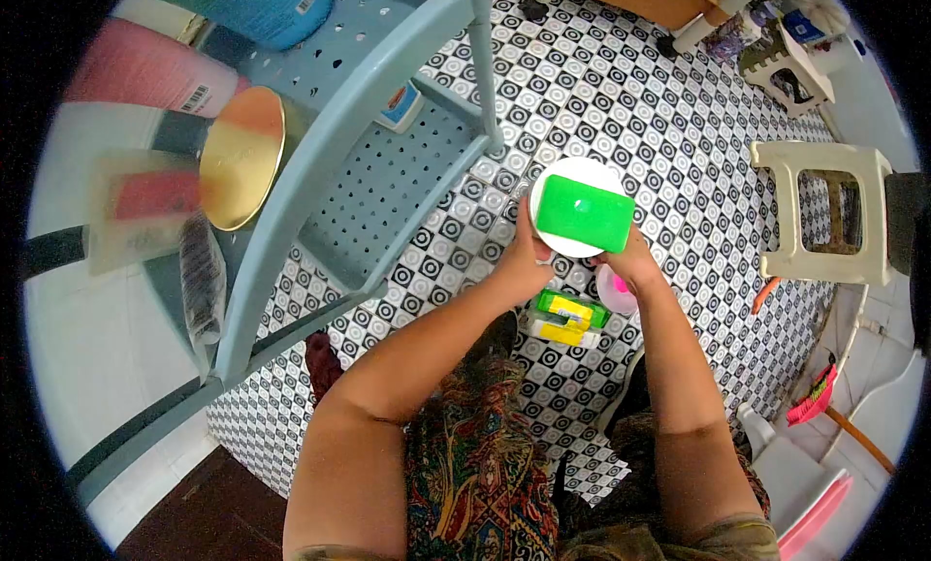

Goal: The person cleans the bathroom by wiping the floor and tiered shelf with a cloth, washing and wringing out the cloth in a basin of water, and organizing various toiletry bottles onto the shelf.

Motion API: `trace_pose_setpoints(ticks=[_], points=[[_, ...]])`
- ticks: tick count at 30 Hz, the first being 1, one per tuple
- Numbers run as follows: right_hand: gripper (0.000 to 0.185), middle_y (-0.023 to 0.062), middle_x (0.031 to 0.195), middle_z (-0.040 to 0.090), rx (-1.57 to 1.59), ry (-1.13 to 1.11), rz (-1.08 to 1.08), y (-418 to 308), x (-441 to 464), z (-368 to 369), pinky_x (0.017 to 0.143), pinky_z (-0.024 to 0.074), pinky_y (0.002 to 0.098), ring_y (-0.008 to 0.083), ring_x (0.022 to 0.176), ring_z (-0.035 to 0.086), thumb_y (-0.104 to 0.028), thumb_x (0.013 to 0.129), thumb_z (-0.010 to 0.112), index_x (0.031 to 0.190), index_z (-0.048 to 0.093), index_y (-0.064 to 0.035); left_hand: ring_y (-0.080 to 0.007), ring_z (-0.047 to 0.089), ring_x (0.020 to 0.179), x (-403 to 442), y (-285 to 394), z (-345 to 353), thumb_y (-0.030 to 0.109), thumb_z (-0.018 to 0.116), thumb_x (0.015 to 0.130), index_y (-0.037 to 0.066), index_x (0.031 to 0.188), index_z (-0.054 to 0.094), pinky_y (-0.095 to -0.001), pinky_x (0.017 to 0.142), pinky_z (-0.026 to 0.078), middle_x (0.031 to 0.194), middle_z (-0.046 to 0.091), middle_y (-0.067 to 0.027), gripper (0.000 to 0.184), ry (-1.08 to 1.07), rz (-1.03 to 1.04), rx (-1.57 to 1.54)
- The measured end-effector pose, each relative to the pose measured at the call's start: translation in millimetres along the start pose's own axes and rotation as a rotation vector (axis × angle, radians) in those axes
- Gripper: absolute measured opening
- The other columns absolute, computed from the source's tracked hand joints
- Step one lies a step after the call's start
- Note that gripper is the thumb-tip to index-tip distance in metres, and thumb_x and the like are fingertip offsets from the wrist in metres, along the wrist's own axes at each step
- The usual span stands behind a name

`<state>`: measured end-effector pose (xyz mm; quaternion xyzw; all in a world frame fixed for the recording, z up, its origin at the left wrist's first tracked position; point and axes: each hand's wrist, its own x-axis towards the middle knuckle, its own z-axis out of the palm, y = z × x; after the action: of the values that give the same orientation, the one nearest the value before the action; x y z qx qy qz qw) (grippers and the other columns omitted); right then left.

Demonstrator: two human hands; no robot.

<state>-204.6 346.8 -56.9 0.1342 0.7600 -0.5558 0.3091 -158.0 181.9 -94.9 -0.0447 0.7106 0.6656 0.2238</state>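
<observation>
A bright green rectangular block (585,214), which looks like a bar of soap or a sponge, lies across a round white dish (579,167). My left hand (525,260) grips the dish at its left edge, fingers partly hidden beneath. From the lower right, my right hand (632,258) holds the dish's edge close to the block's corner. On the floor just below my hands are a green and yellow packet (572,310) and a yellow and white one (564,334). Beside them sits a pale pink round container (611,294) with something bright pink in it, partly covered by my right hand.
A blue-grey plastic rack (388,188) stands at the left, with a gold round lid (242,159), a blue tub (281,13) and a pink tub (145,71). A cream stool (824,154) is at the right. Patterned tiles (679,154) cover the floor.
</observation>
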Motion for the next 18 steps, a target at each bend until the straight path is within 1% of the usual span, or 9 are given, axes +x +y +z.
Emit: trace_pose_setpoints(ticks=[2, 4, 7, 9, 11, 13, 15, 17, 18], points=[[0.041, 0.008, 0.103, 0.053, -0.019, -0.006, -0.012, -3, -1, 7, 0.059, 0.0502, 0.0276, 0.0175, 0.083, 0.057, -0.003, 0.076, 0.054, 0.116, 0.042, -0.0041, -0.0244, 0.053, 0.092, -11, -1, -6, -0.008, 0.049, 0.063, 0.009, 0.132, -0.015, -0.0311, 0.079, 0.044, 0.114, 0.042, -0.0167, 0.096, 0.046, 0.003, -0.006], [0.055, 0.0126, 0.11, 0.051, -0.171, -0.063, -0.213, -7, -1, 13, 0.074, 0.046, 0.0306, 0.0234, 0.094, 0.054, -0.007, 0.073, 0.057, 0.123, 0.033, -0.0063, -0.0246, 0.052, 0.094, -25, 6, -14, -0.008, 0.048, 0.063, 0.009, 0.132, -0.015, -0.031, 0.079, 0.044, 0.116, 0.041, -0.0168, 0.095, 0.06, 0.001, 0.022], [0.064, 0.0171, 0.12, 0.045, -0.126, -0.099, -0.244, -31, -13, 29, 0.094, 0.0334, 0.0315, 0.0293, 0.112, 0.044, -0.012, 0.072, 0.06, 0.128, 0.028, -0.0084, -0.0247, 0.05, 0.101, -48, 13, -22, -0.009, 0.044, 0.064, 0.008, 0.132, -0.014, -0.0294, 0.079, 0.044, 0.12, 0.038, -0.0174, 0.091, 0.109, 0.113, -0.082], [0.064, 0.0156, 0.121, 0.045, -0.211, -0.104, -0.437, -44, -17, 40, 0.093, 0.0348, 0.0311, 0.0278, 0.111, 0.045, -0.012, 0.071, 0.06, 0.127, 0.03, -0.0092, -0.024, 0.041, 0.114, -64, 28, -34, -0.016, 0.039, 0.06, 0.006, 0.13, 0.007, -0.0336, 0.096, 0.033, 0.123, 0.037, -0.0138, 0.079, 0.127, -0.003, -0.216], [0.062, 0.0157, 0.119, 0.045, -0.139, -0.113, -0.445, -54, -18, 56, 0.091, 0.0356, 0.031, 0.0274, 0.11, 0.045, -0.012, 0.071, 0.061, 0.125, 0.032, -0.0105, -0.0244, 0.04, 0.116, -74, 8, -54, -0.015, 0.036, 0.061, 0.006, 0.129, 0.009, -0.0336, 0.098, 0.03, 0.124, 0.037, -0.0141, 0.077, 0.099, 0.122, 0.243], [0.058, 0.015, 0.115, 0.048, -0.176, -0.135, -0.796, -65, -14, 72, 0.088, 0.0378, 0.0308, 0.0263, 0.107, 0.048, -0.012, 0.07, 0.062, 0.122, 0.035, -0.012, -0.0263, 0.043, 0.112, -92, 38, -60, -0.011, 0.04, 0.065, 0.005, 0.132, -0.002, -0.0323, 0.096, 0.03, 0.122, 0.038, -0.0176, 0.081, 0.248, 0.007, -0.166], [0.05, 0.0142, 0.112, 0.05, -0.147, -0.183, -0.696, -78, -15, 84, 0.087, 0.0391, 0.031, 0.0264, 0.106, 0.049, -0.013, 0.07, 0.062, 0.115, 0.04, -0.011, -0.0255, 0.043, 0.112, -101, 50, -71, -0.013, 0.039, 0.064, 0.004, 0.131, 0.003, -0.0315, 0.095, 0.031, 0.121, 0.039, -0.0163, 0.078, 0.272, -0.009, -0.204], [0.063, 0.014, 0.126, 0.039, -0.196, -0.322, -0.684, -87, -3, 100, 0.094, 0.033, 0.0311, 0.022, 0.115, 0.041, -0.005, 0.07, 0.06, 0.126, 0.032, -0.0062, -0.0243, 0.048, 0.107, -109, 50, -87, -0.016, 0.034, 0.06, 0.004, 0.127, 0.014, -0.029, 0.086, 0.039, 0.12, 0.042, -0.0151, 0.073, 0.326, 0.002, -0.192], [0.063, 0.014, 0.126, 0.039, -0.179, -0.306, -0.676, -90, 6, 109, 0.094, 0.033, 0.0311, 0.022, 0.115, 0.041, -0.005, 0.07, 0.06, 0.126, 0.032, -0.0062, -0.0242, 0.051, 0.102, -112, 49, -93, -0.017, 0.033, 0.06, 0.004, 0.127, 0.015, -0.0261, 0.08, 0.041, 0.118, 0.044, -0.0149, 0.072, 0.371, -0.063, -0.177]])
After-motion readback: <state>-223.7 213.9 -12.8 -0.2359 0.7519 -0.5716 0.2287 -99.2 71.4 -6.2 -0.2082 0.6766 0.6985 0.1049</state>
